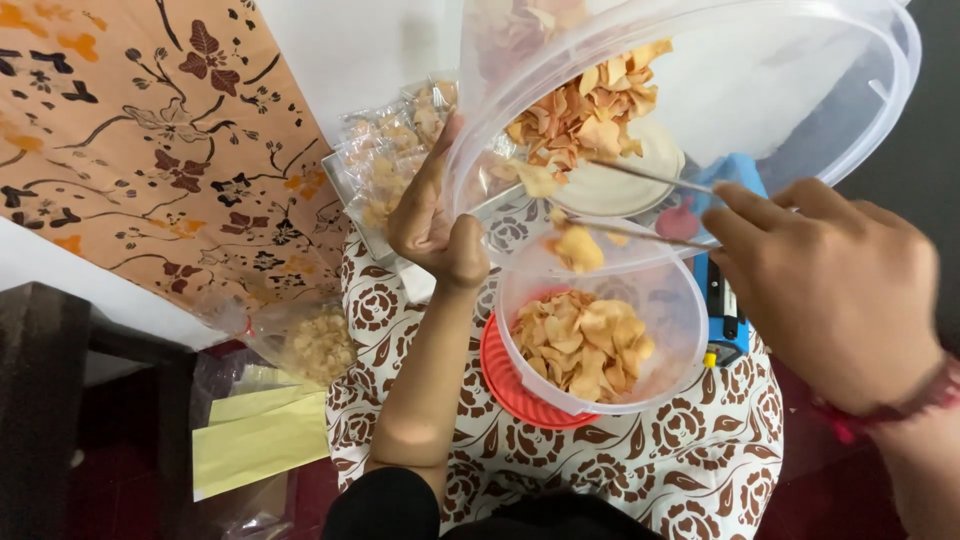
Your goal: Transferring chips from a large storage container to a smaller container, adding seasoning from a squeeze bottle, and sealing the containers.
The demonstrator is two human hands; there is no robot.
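Chips slide from the tilted clear tub, gripped at its rim by the left hand, straight above the small bowl, so the right hand, closed on thin tongs, does best raking gently.

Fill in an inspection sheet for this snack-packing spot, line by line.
Surface: cloth with brown rose print covers the work area.
Job's things: large clear tub tilted over a small clear bowl; chips in both; one chip falling.
Clutter: bagged chips on a tray, a loose bag, yellow paper, blue device.
Hands: left hand grips the tub rim; right hand, fingers pinching metal sticks that rake chips.
Cables: nothing seen.
Surroundings: floral orange fabric, dark furniture.
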